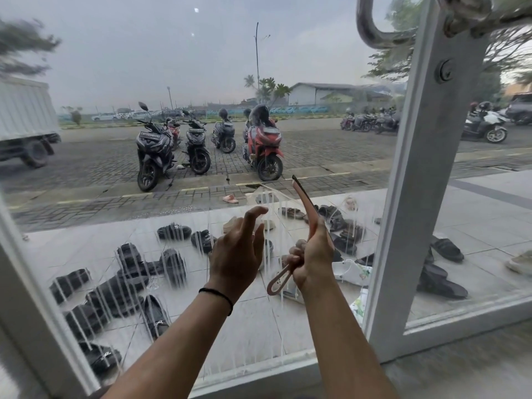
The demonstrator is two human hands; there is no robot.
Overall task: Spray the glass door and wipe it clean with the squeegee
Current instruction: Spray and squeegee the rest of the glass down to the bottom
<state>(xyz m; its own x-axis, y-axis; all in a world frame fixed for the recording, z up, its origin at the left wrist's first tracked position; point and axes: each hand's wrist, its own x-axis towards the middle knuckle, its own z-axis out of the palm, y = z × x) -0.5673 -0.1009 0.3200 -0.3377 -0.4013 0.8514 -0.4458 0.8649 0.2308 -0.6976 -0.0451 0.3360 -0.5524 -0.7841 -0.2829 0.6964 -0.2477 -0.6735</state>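
- Squeegee (305, 214): pink, handle low, blade edge tilted up and to the left, held in front of the lower part of the glass door (172, 110).
- Right hand (312, 260): fingers curled round the squeegee handle; the looped handle end sticks out below and to the left of the fist.
- Left hand (239, 249): fingers relaxed and slightly bent, holding nothing; it sits just beside the right hand, to the left of the squeegee and apart from it. A black band (216, 296) circles the wrist.
- Glass door: white streaks of liquid (129, 283) run down the lower pane, in front of and to the left of both hands; the upper pane is mostly free of streaks.
- Door frame (426, 174): white upright post immediately right of the right hand, carrying a lock cylinder (445, 71); a metal pull handle (371, 27) is mounted at the top.
- Behind the glass: sandals and shoes (126, 283) scattered on a tiled floor, parked motorcycles (201, 139) on paving, a truck (26, 122) at the left edge.
- Whether the blade touches the glass cannot be told.
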